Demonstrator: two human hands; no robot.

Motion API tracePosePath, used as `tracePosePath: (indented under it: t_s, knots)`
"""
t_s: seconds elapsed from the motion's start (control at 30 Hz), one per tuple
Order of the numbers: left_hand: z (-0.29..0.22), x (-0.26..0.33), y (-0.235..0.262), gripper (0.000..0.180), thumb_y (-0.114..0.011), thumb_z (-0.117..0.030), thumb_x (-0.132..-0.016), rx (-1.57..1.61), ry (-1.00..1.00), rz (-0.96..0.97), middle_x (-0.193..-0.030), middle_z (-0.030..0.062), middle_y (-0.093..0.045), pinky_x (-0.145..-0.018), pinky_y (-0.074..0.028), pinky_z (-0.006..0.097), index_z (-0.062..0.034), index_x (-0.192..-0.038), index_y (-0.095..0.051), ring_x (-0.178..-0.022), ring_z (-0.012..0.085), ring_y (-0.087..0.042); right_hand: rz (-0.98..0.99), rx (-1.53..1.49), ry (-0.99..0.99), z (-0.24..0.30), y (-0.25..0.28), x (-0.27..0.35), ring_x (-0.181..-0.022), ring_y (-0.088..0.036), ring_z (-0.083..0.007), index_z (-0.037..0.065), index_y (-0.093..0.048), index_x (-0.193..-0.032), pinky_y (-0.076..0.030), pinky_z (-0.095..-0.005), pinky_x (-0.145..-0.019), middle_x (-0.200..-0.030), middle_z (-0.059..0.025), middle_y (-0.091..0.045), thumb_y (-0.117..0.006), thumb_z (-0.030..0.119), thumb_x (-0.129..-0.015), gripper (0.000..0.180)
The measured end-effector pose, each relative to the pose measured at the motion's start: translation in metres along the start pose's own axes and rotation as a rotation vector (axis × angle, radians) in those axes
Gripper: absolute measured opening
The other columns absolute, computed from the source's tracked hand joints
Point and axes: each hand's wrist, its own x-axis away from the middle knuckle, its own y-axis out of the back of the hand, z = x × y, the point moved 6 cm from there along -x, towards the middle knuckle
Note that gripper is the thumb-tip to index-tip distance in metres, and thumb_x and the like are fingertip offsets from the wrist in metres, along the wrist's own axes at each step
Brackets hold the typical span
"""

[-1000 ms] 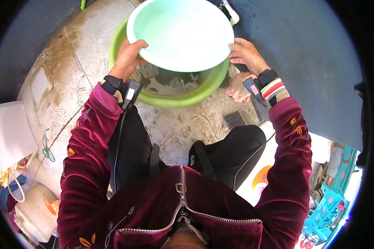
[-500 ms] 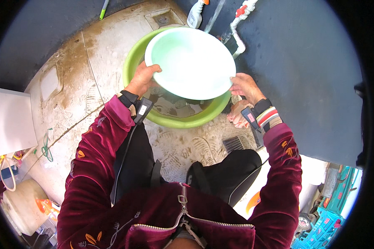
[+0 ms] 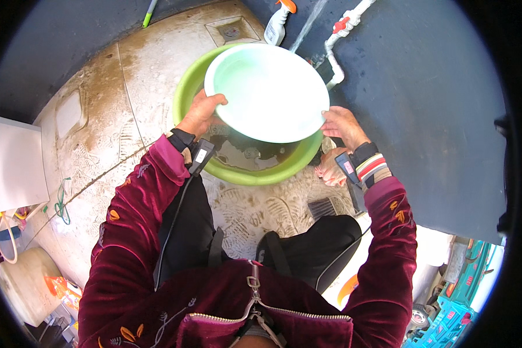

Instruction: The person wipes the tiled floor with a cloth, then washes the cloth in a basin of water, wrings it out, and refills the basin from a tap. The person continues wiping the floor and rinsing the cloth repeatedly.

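A pale mint-white plastic basin (image 3: 269,95) hangs tilted above a larger green tub (image 3: 243,176). My left hand (image 3: 203,112) grips its left rim, thumb on the inside and fingers underneath. On the opposite rim my right hand (image 3: 343,124) is closed, fingertips pinching the edge. Murky water (image 3: 246,152) with a rippled surface lies in the green tub, and the basin hides the far part of it. Below my right wrist a pinkish crumpled cloth (image 3: 330,168) rests beside the tub.
A spray bottle (image 3: 276,26) with an orange top stands behind the tub. White pipe (image 3: 333,49) with a red valve runs along the dark wall. A floor drain (image 3: 232,31) is at the back. Teal crates (image 3: 446,322) are at lower right, a whitish bucket (image 3: 29,284) at lower left.
My hands keep the same hold on the basin. The whole view has shifted slightly, and the basin sits about the same over the tub. The water surface in the tub looks different.
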Motion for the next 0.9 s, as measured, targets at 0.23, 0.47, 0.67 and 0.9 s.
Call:
tracePosePath:
  t_s: [0.23, 0.47, 0.67, 0.9]
  knots:
    - [0.0037, -0.0042, 0.0080, 0.056, -0.052, -0.011, -0.076, 0.003, 0.009, -0.028, -0.118, 0.0195, -0.046, -0.085, -0.045, 0.057, 0.0004, -0.128, -0.034, -0.109, 0.0352, -0.049, -0.015, 0.026, -0.016, 0.0001, -0.0039, -0.0010, -0.076, -0.058, -0.0122, 0.002, -0.054, -0.105, -0.049, -0.0255, -0.067, -0.088, -0.0058, -0.060, -0.057, 0.027, -0.087, 0.031]
    - [0.0023, -0.0030, 0.0074, 0.055, -0.052, -0.011, -0.077, 0.020, 0.013, -0.016, -0.117, 0.0181, -0.047, -0.087, -0.044, 0.057, 0.0007, -0.128, -0.034, -0.108, 0.0344, -0.049, -0.011, 0.012, -0.005, 0.0054, -0.0036, -0.0014, -0.076, -0.059, -0.0124, 0.002, -0.053, -0.105, -0.049, -0.0252, -0.068, -0.089, -0.0062, -0.061, -0.057, 0.026, -0.087, 0.030]
    - [0.0005, -0.0031, 0.0074, 0.056, -0.052, -0.011, -0.077, 0.043, -0.003, -0.009, -0.120, 0.0174, -0.045, -0.088, -0.043, 0.057, 0.0002, -0.128, -0.033, -0.110, 0.0339, -0.048, -0.019, 0.036, -0.012, 0.0058, -0.0038, -0.0047, -0.078, -0.059, -0.0123, 0.002, -0.052, -0.108, -0.050, -0.0251, -0.069, -0.091, -0.0060, -0.061, -0.056, 0.025, -0.087, 0.031]
    - [0.0007, -0.0040, 0.0090, 0.057, -0.054, -0.011, -0.076, 0.036, 0.010, -0.030, -0.121, 0.0173, -0.044, -0.087, -0.044, 0.057, -0.0010, -0.129, -0.033, -0.111, 0.0340, -0.047, -0.015, 0.019, -0.013, 0.0071, -0.0041, -0.0067, -0.077, -0.059, -0.0124, 0.001, -0.052, -0.108, -0.050, -0.0257, -0.068, -0.091, -0.0060, -0.061, -0.056, 0.024, -0.088, 0.031]
